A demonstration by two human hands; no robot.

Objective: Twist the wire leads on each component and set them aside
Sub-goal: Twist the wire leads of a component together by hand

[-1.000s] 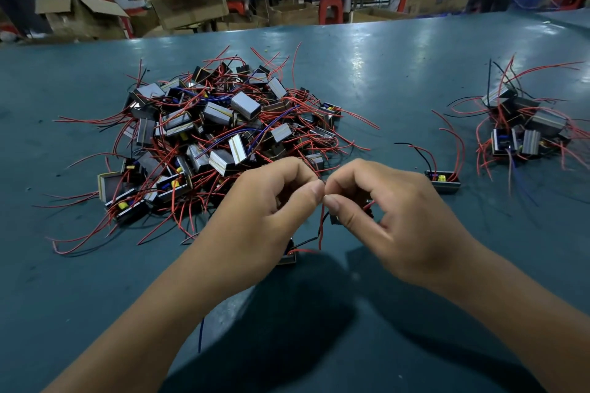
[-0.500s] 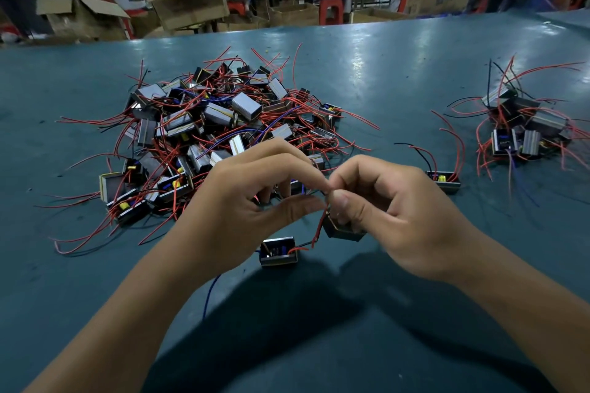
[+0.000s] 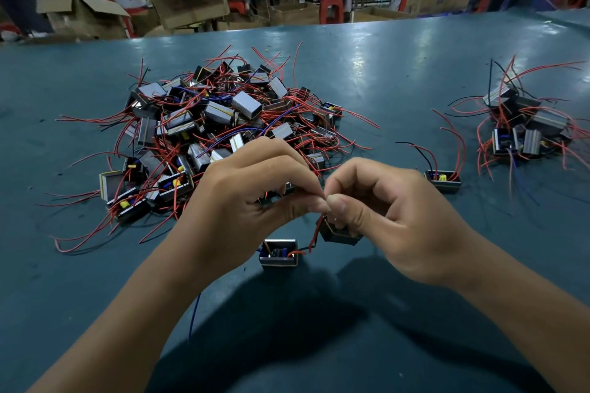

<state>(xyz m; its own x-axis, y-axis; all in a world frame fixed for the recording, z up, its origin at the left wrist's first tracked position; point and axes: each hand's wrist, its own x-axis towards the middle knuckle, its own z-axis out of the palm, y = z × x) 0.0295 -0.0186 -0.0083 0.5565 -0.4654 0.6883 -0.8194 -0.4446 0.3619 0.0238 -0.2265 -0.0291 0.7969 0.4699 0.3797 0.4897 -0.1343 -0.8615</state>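
1. Two hands work one component (image 3: pixel 339 231), held just above the table (image 3: pixel 383 80) near frame centre. The left hand (image 3: pixel 245 198) pinches the red lead (image 3: pixel 319 228) between thumb and forefinger; the right hand (image 3: pixel 392 217) has its fingers curled round the component body and pinches the same lead end.
2. Risk: over-twisting. Both pinch points nearly touch, so added turns load a very short span of wire and could fray or snap the strands.
3. Risk: snagging. A second component (image 3: pixel 278 253) lies on the table at 7 o'clock from the held one, and a lead appears to run between them; lifting could drag it along.
4. Risk: mixing batches. The unsorted pile (image 3: pixel 223 124) lies at 11 o'clock, the smaller pile (image 3: pixel 526 124) at 2 o'clock, with a lone component (image 3: pixel 443 180) between. Loose red leads from the big pile reach close to the hands and could catch the work.
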